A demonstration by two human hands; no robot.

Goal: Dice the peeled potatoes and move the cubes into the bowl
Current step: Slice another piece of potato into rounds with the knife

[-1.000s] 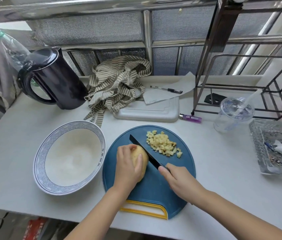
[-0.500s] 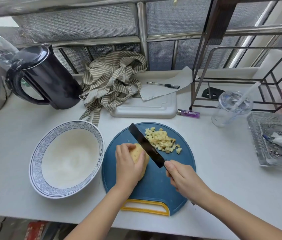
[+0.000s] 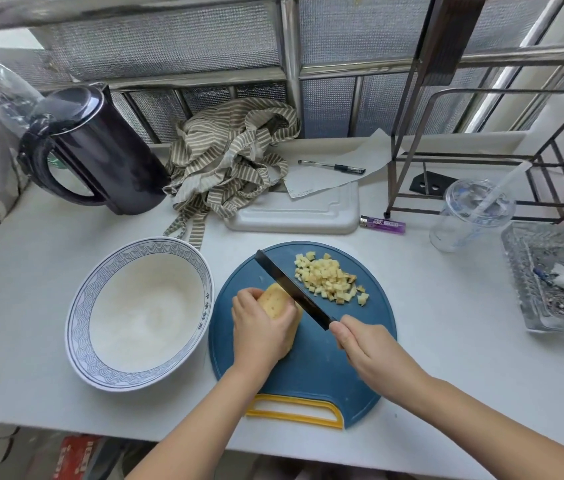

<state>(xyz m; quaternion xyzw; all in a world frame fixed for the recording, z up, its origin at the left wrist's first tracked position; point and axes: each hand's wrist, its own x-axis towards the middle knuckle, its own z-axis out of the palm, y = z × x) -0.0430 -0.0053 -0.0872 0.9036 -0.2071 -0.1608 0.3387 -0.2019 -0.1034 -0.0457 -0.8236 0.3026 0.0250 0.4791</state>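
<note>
At frame centre, on blue cutting board [image 3: 308, 375], left hand [image 3: 259, 327] gripped peeled potato [image 3: 275, 299], fingers curled over top. Right hand [image 3: 370, 351] was clenched on handle of black knife [image 3: 291, 292]; blade lay against potato's right side, tip toward upper left. Potato cubes [image 3: 329, 280] sat piled upper right on board. Bowl [image 3: 78, 327] just left of board held none. Good practice looked like: even slabs first, left fingertips tucked behind blade, flat face down against rolling.
</note>
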